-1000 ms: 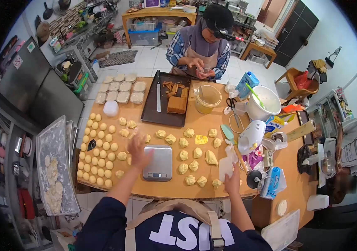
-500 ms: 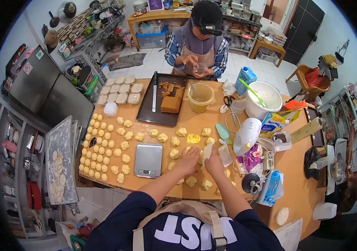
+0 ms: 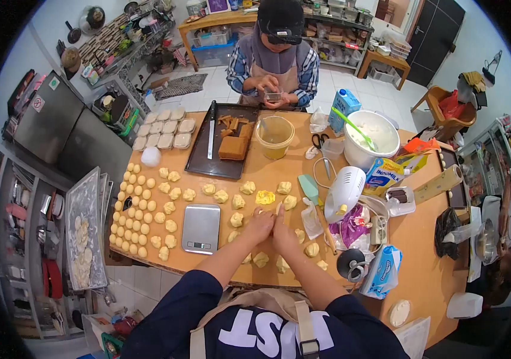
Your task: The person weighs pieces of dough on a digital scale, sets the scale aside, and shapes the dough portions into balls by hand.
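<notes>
Pale yellow dough lumps (image 3: 289, 202) surround the fingers of a worker whose left hand (image 3: 260, 224) and right hand (image 3: 283, 233) come together just below the centre of the frame. The fingers are drawn in close, with little gap showing; whether they have hold of dough or a tool cannot be told, since the backs of the hands hide it. Good handling here would seem to call for light, even pressure from both sides, fingertips low and wrists steady, so that neighbouring pieces are neither dragged nor flattened. Some lumps lie just beside the hands, others toward the near edge of the wooden table (image 3: 170, 158), and a flat, bright yellow patch (image 3: 265, 197) sits just above the knuckles, best left unsmeared. Left of centre, a kitchen scale (image 3: 201, 222) stands near the lumps, handy for keeping portions even. Smooth dough balls (image 3: 143, 204) fill the table's left end, well apart from the hands. Right of centre, a green spatula (image 3: 308, 186) and a white hand mixer (image 3: 345, 195) lie near the right hand, where a careful elbow would help. Across the table, at upper centre, a co-worker (image 3: 274, 63) holds a small clear container (image 3: 273, 96)
</notes>
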`<state>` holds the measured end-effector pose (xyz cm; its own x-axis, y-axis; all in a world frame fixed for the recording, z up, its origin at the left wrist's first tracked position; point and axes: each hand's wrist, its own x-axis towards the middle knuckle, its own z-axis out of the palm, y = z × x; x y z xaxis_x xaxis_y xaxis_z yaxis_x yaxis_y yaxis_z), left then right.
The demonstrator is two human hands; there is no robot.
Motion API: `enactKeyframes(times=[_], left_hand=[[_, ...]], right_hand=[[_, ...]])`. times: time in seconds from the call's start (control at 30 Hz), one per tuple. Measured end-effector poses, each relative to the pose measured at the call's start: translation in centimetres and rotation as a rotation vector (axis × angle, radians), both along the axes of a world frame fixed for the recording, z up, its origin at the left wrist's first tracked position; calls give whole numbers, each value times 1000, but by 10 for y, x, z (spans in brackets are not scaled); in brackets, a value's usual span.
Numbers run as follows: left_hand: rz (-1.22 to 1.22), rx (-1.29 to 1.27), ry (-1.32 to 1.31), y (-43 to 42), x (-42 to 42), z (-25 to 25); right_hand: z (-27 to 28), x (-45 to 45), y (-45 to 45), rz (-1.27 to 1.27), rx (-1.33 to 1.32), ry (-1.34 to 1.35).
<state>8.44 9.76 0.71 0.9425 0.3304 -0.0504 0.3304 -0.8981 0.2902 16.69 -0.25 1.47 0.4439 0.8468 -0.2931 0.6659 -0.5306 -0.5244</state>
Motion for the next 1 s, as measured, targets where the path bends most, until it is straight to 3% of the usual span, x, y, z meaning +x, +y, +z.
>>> enactKeyframes(times=[0.07, 0.17, 0.27, 0.37, 0.47, 0.6, 0.63, 0.73, 0.77, 0.87, 0.93, 1.0], left_hand=[[44, -55, 75, -4, 0, 18], [-91, 22, -14, -4, -10, -11], [-91, -170, -295, -8, -37, -1], [210, -318, -580, -3, -67, -1], [495, -344, -775, 12, -100, 39], [672, -238, -553, 59, -160, 44], [705, -344, -641, 70, -170, 35], [662, -171, -557, 85, -197, 24], [597, -136, -414, 95, -206, 9], [432, -184, -244, 103, -216, -28], [343, 103, -365, 94, -210, 0], [343, 206, -423, 92, -213, 25]], right_hand=[[1, 2, -5, -33, -10, 57], [0, -3, -25, 1, -42, 63], [10, -11, -51, -70, 82, 148], [26, -4, -63, -212, 405, 188], [42, 24, -75, -333, 506, 204], [74, 31, -89, -454, 464, 320], [81, 22, -89, -477, 488, 378], [64, -5, -91, -521, 492, 437], [48, -13, -93, -507, 503, 408], [49, -44, -86, -441, 385, 444], [21, -48, -82, -303, 515, 254], [31, -58, -73, -326, 482, 307]])
